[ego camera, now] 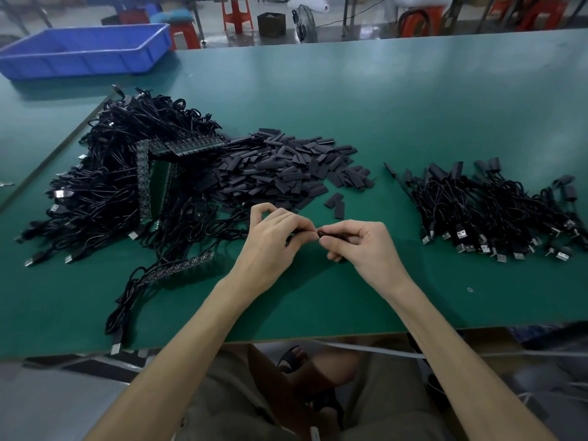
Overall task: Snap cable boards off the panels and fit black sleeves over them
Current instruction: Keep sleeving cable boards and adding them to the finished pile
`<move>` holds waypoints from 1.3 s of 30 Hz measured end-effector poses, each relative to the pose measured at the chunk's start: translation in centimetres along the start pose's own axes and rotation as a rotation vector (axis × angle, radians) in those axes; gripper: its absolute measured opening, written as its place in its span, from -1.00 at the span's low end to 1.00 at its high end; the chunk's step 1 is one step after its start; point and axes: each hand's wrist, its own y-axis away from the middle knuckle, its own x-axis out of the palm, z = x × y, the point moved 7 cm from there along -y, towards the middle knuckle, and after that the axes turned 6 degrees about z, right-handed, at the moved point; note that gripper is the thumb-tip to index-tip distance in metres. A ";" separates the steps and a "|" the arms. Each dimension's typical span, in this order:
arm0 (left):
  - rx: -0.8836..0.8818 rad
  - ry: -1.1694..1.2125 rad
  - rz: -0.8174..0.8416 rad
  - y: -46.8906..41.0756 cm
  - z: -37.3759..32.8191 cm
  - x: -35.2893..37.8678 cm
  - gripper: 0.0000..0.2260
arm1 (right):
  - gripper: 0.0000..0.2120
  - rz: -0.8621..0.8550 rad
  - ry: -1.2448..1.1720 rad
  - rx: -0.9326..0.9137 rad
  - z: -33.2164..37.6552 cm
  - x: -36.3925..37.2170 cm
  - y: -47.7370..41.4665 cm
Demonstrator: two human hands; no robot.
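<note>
Setting: a green work table (350, 106), seen from above by the seated person working at it.
Left hand (273, 240): the thumb and fingertips are pinched on the end of a thin black cable (234, 232), which trails away leftward. The board on that end is hidden by the fingers.
Right hand (359, 246): the fingers are curled round a short black sleeve (327, 236). Its end is pointed at the left fingertips and almost touches them.
Reason for the hold: the two ends are brought tip to tip just above the table, seemingly so that the sleeve can be slid over the board.
Unfinished stock: a tangle of cables (105, 186) with green panels (152, 176) is heaped at the left, within the left hand's reach.
Part-used strip (187, 264): it is laid nearer the table edge with a few cables attached.
Sleeve heap (286, 167): it is piled in the middle, just beyond both hands, probably so that each sleeve is quickly taken.
Sleeved cables (490, 211): they are gathered at the right, well apart from the raw stock, and appear to be finished work.
Blue crate (86, 49): it is set at the far left corner.
</note>
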 end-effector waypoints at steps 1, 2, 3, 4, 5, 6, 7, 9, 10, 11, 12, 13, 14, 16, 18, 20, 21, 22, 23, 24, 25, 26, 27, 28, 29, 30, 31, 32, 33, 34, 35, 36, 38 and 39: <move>0.001 -0.008 0.000 0.0 0.0 0.1 -0.92 | -0.85 0.005 -0.001 -0.001 0.0 0.0 0.0; 0.000 -0.010 0.002 0.0 0.1 0.1 -0.92 | -0.85 0.008 -0.005 -0.001 0.0 0.0 0.0; -0.001 -0.003 0.003 0.1 0.2 0.2 -0.92 | -0.85 0.011 -0.009 -0.001 0.0 0.0 0.0; -0.001 0.009 0.004 0.1 0.4 0.3 -0.93 | -0.86 0.014 -0.014 -0.001 0.0 0.1 0.0; -0.002 0.024 0.007 0.1 0.5 0.4 -0.93 | -0.86 0.017 -0.022 0.000 0.0 0.1 0.0; -0.006 0.042 0.006 0.1 0.6 0.5 -0.93 | -0.87 0.019 -0.033 0.002 0.0 0.1 -0.1; -0.011 0.062 0.003 0.1 0.8 0.5 -0.93 | -0.88 0.021 -0.042 0.003 0.0 0.1 -0.1; -0.040 0.103 -0.003 0.1 1.2 0.6 -0.94 | -0.89 0.025 -0.058 0.001 0.0 0.0 -0.1; -0.060 0.122 -0.001 0.1 1.4 0.6 -0.94 | -0.89 0.026 -0.067 0.000 0.1 0.1 -0.1; -0.076 0.139 0.002 0.1 1.5 0.6 -0.94 | -0.89 0.026 -0.073 -0.001 0.1 0.1 0.0; -0.080 0.150 0.002 0.1 1.5 0.6 -0.94 | -0.89 0.026 -0.075 -0.001 0.1 0.1 0.0; -0.080 0.157 0.002 0.1 1.6 0.7 -0.94 | -0.89 0.027 -0.073 0.001 0.1 0.1 0.0; -0.082 0.164 0.005 0.1 1.7 0.7 -0.94 | -0.90 0.027 -0.072 0.004 0.1 0.1 0.0; -0.103 0.182 0.019 0.2 1.8 0.9 -0.94 | -0.89 0.029 -0.072 0.009 0.0 0.1 0.0; -0.104 0.187 0.024 0.2 1.8 0.9 -0.94 | -0.88 0.035 -0.072 0.010 0.0 0.1 0.0; -0.067 0.153 0.005 0.1 1.4 0.7 -0.94 | -0.85 0.032 -0.086 0.003 0.0 0.2 0.0; -0.059 0.140 -0.007 0.1 1.3 0.6 -0.94 | -0.82 0.021 -0.106 -0.003 0.2 0.1 0.1; -0.066 0.139 -0.020 0.0 1.3 0.6 -0.94 | -0.77 0.004 -0.132 -0.009 0.2 0.0 0.1; -0.083 0.146 -0.036 -0.1 1.5 0.5 -0.94 | -0.73 -0.018 -0.164 -0.014 0.3 -0.2 0.1; -0.104 0.155 -0.056 -0.1 1.8 0.4 -0.94 | -0.72 -0.041 -0.202 -0.019 0.3 -0.4 0.1; -0.125 0.161 -0.075 0.0 2.1 0.3 -0.93 | -0.73 -0.060 -0.243 -0.023 0.3 -0.7 0.2; -0.141 0.163 -0.087 0.1 2.3 0.3 -0.93 | -0.73 -0.071 -0.280 -0.026 0.3 -0.8 0.2; -0.152 0.165 -0.090 0.2 2.5 0.2 -0.92 | -0.73 -0.072 -0.304 -0.030 0.2 -0.9 0.2; -0.160 0.167 -0.088 0.2 2.6 0.2 -0.92 | -0.73 -0.067 -0.314 -0.033 0.3 -0.8 0.2; -0.163 0.170 -0.083 0.3 2.6 0.3 -0.92 | -0.73 -0.061 -0.319 -0.035 0.3 -0.8 0.2; -0.164 0.172 -0.080 0.3 2.6 0.4 -0.92 | -0.74 -0.058 -0.325 -0.038 0.3 -0.8 0.2; -0.163 0.172 -0.080 0.3 2.7 0.5 -0.92 | -0.76 -0.055 -0.334 -0.039 0.3 -0.8 0.2; -0.163 0.171 -0.082 0.3 2.7 0.5 -0.91 | -0.76 -0.051 -0.343 -0.038 0.3 -0.7 0.2; -0.163 0.170 -0.086 0.2 2.7 0.4 -0.90 | -0.76 -0.043 -0.348 -0.036 0.3 -0.7 0.2; -0.165 0.170 -0.089 0.2 2.8 0.4 -0.90 | -0.76 -0.035 -0.347 -0.034 0.3 -0.7 0.2; -0.167 0.172 -0.091 0.2 2.8 0.4 -0.89 | -0.76 -0.028 -0.342 -0.033 0.3 -0.6 0.2; -0.166 0.174 -0.090 0.2 2.9 0.4 -0.89 | -0.77 -0.022 -0.339 -0.030 0.3 -0.6 0.2; -0.154 0.178 -0.079 0.2 2.8 0.5 -0.88 | -0.78 -0.020 -0.347 -0.019 0.4 -0.6 0.1; -0.148 0.186 -0.066 0.1 2.8 0.7 -0.85 | -0.78 -0.021 -0.355 -0.014 0.4 -0.6 0.2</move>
